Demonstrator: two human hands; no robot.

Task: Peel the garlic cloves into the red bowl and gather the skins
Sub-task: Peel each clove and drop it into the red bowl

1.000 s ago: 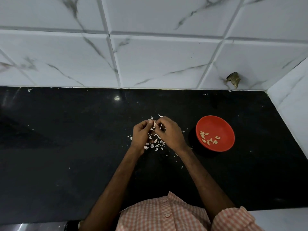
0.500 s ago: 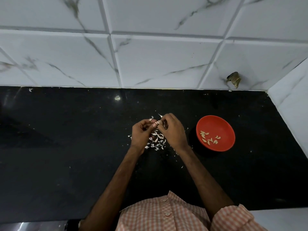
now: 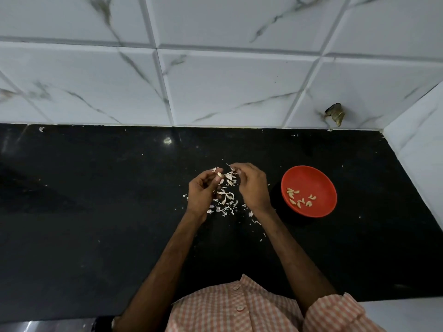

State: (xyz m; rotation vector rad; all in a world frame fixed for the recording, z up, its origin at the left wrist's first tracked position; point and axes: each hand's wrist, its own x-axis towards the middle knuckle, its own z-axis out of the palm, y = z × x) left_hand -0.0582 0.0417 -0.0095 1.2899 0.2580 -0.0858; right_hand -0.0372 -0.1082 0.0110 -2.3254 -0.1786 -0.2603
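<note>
From the head camera: the hands have parted. A second ago they were knuckle to knuckle over the pile, both working the same clove; now there is a clear gap between them. The left hand (image 3: 203, 190) has its thumb and fingers curled round the garlic clove (image 3: 219, 174), which shows pale at its fingertips. The right hand (image 3: 252, 185) has pulled back toward the wall, fingers bunched in a pinch, and a thin strip of skin (image 3: 227, 165) seems to stick out at their tips, though it is too small to be sure.

I read that as a piece of peel just torn free. The clove looks mostly bare, but its far side is hidden, so another pull may be needed.

Below and between the hands lies the heap of skins (image 3: 225, 198), loose on the black counter (image 3: 96, 212), with stray flakes trailing toward the right forearm. That scatter still has to be gathered.

The red bowl (image 3: 311, 178) sits on the counter well to the right of the right hand, unmoved, with about a dozen peeled cloves (image 3: 299, 198) in its bottom. The clove in the left hand is not in it yet, so the next call is likely dropping the strip on the heap, then carrying the clove across to the bowl.
</note>
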